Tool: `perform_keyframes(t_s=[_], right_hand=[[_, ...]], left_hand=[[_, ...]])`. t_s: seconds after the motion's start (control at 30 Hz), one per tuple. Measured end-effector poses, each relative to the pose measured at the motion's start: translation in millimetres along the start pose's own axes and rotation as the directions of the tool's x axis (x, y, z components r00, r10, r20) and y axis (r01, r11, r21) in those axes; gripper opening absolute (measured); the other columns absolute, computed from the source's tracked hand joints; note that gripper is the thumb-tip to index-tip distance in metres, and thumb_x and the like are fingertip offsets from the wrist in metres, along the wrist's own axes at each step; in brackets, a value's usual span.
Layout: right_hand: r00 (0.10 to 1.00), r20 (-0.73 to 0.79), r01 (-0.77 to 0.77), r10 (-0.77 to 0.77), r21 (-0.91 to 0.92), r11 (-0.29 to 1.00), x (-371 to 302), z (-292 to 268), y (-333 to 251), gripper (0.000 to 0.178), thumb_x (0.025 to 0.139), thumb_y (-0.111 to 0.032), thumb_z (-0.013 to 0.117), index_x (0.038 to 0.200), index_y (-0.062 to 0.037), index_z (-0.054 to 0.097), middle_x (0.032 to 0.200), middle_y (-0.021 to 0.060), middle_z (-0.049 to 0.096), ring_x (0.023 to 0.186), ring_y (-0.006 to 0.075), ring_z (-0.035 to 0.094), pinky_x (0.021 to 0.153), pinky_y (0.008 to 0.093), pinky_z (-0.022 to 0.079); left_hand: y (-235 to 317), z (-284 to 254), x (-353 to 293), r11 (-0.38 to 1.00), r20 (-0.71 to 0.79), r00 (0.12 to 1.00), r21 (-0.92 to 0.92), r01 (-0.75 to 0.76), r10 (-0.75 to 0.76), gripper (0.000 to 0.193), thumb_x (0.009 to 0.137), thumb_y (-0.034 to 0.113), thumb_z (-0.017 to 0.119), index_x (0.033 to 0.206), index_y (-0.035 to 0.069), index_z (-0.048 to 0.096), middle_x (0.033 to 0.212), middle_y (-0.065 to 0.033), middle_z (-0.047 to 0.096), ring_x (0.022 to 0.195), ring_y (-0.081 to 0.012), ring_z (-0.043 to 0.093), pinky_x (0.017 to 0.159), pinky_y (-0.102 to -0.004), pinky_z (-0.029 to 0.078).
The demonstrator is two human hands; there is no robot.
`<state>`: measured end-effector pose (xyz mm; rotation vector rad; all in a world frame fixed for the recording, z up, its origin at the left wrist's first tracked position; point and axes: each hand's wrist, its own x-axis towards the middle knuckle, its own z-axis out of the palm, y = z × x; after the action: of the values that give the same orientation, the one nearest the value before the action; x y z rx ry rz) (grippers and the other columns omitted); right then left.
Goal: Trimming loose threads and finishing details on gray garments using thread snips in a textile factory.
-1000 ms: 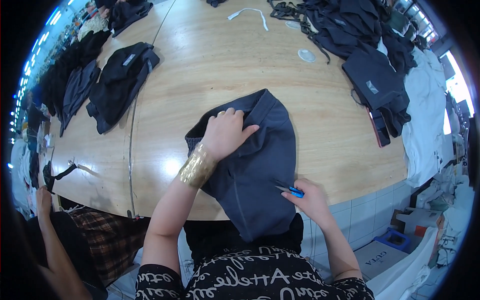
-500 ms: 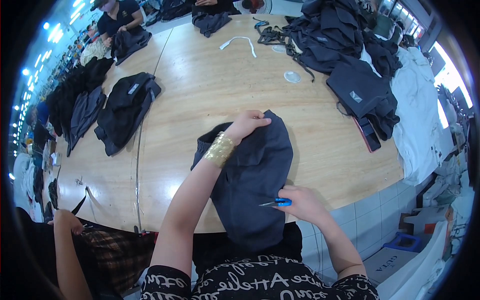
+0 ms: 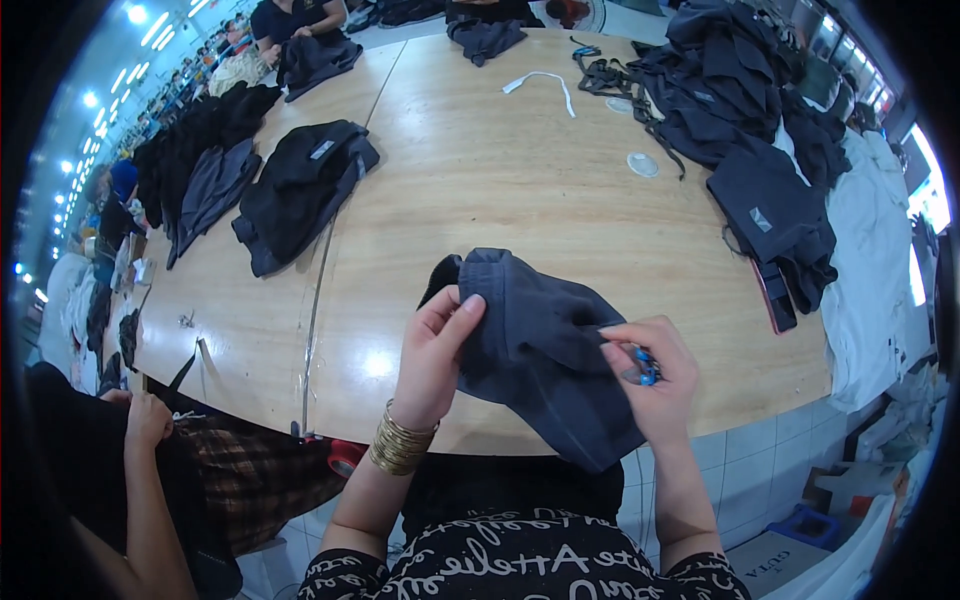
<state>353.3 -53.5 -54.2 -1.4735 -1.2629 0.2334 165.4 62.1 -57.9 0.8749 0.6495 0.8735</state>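
Note:
A dark grey garment (image 3: 550, 350) with a gathered elastic band is held up between my hands, over the table's near edge. My left hand (image 3: 437, 350), gold bangles at its wrist, pinches the elastic band between thumb and fingers. At the garment's right side, my right hand (image 3: 660, 380) is closed around small blue-handled thread snips (image 3: 648, 368). Its thumb and forefinger meet at the cloth; whether they grip the fabric I cannot tell. The snips' blades are mostly hidden by the hand.
Dark garments are heaped at the far right (image 3: 720, 90), with a phone (image 3: 777, 298) beside them. Another dark garment (image 3: 305, 195) lies left of the table seam. A white strip (image 3: 540, 80) and black straps (image 3: 605, 78) lie farther back. Co-workers stand at the far side and near left.
The garment has been turned, bringing its elastic band to the top. My left hand has drawn back and now grips the band; my right hand has risen along the cloth with the snips tucked in.

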Motion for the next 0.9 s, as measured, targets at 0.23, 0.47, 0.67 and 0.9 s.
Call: perform_keyframes(t_s=[0.23,0.47,0.67,0.9], right_hand=[[0.985,0.149,-0.123,0.084,0.281,0.952,14,46,-21,0.015,0.077,0.001,0.069,0.091,-0.0025,0.065,0.082,0.0036,0.059,0.074,0.0102,0.057,0.068,0.0214,0.043],[0.934,0.24,-0.348,0.266,0.429,0.834,6,49,-18,0.013,0.08,-0.001,0.069,0.093,-0.0018,0.064,0.086,0.0012,0.058,0.081,0.007,0.058,0.073,0.0202,0.044],[0.918,0.244,-0.392,0.311,0.466,0.793,1,53,-18,0.014,0.081,0.0,0.068,0.093,-0.0012,0.063,0.087,0.0013,0.059,0.081,0.0071,0.058,0.075,0.02,0.044],[0.949,0.224,-0.295,0.223,0.371,0.881,1,54,-14,0.016,0.079,-0.001,0.07,0.094,-0.0017,0.064,0.087,0.0034,0.061,0.08,0.0091,0.058,0.072,0.0221,0.045]], left_hand=[[-7,4,-23,0.975,0.05,0.989,0.172,-0.143,0.136,0.013,0.092,0.008,0.058,0.103,0.001,0.059,0.093,-0.0007,0.063,0.084,-0.0037,0.056,0.076,-0.0185,0.046],[-10,2,-26,0.977,0.071,0.989,0.163,-0.139,0.129,0.014,0.091,0.008,0.058,0.103,0.001,0.058,0.095,-0.0008,0.062,0.085,-0.004,0.056,0.077,-0.0191,0.045],[-7,5,-24,0.988,0.089,0.992,0.118,-0.098,0.087,0.012,0.091,0.007,0.058,0.102,0.001,0.058,0.094,-0.0004,0.062,0.085,-0.004,0.055,0.078,-0.0193,0.045],[-8,1,-24,0.989,0.033,0.999,0.143,-0.027,0.022,0.011,0.09,0.008,0.06,0.099,0.001,0.058,0.094,-0.0004,0.062,0.084,-0.0037,0.056,0.077,-0.019,0.046]])
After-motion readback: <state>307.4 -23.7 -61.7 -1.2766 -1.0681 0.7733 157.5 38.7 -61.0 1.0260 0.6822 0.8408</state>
